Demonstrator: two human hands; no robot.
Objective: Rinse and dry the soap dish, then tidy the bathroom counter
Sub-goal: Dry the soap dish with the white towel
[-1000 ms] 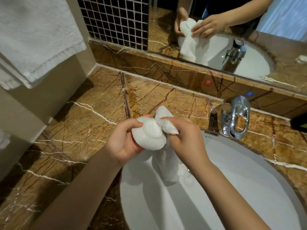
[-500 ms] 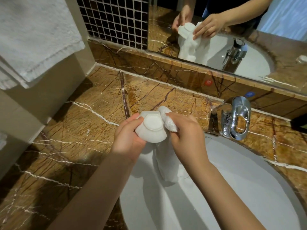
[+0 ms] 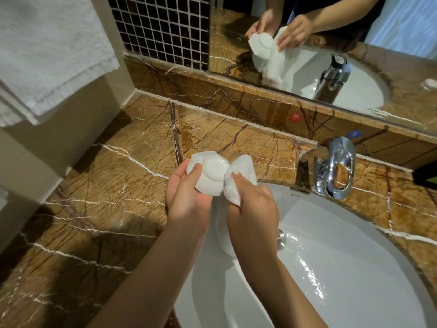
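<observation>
A small white ceramic soap dish (image 3: pixel 209 177) is held with its underside toward me, above the back left rim of the basin. My left hand (image 3: pixel 186 200) grips it from the left and below. My right hand (image 3: pixel 254 209) holds a white cloth (image 3: pixel 238 178) and presses it against the dish's right edge. The cloth's tail hangs down behind my right wrist, mostly hidden. The mirror (image 3: pixel 307 39) reflects both hands, the dish and the cloth.
A white oval basin (image 3: pixel 343 268), wet inside, fills the lower right. A chrome tap (image 3: pixel 334 169) stands at its back. Brown marble counter (image 3: pixel 106 197) stretches to the left. A white towel (image 3: pixel 47 50) hangs at upper left. A dark object (image 3: pixel 425 174) sits at the right edge.
Both hands have lifted the dish and cloth up and away toward the back of the counter. The dish has turned in my left hand, and the cloth now rubs its right edge.
</observation>
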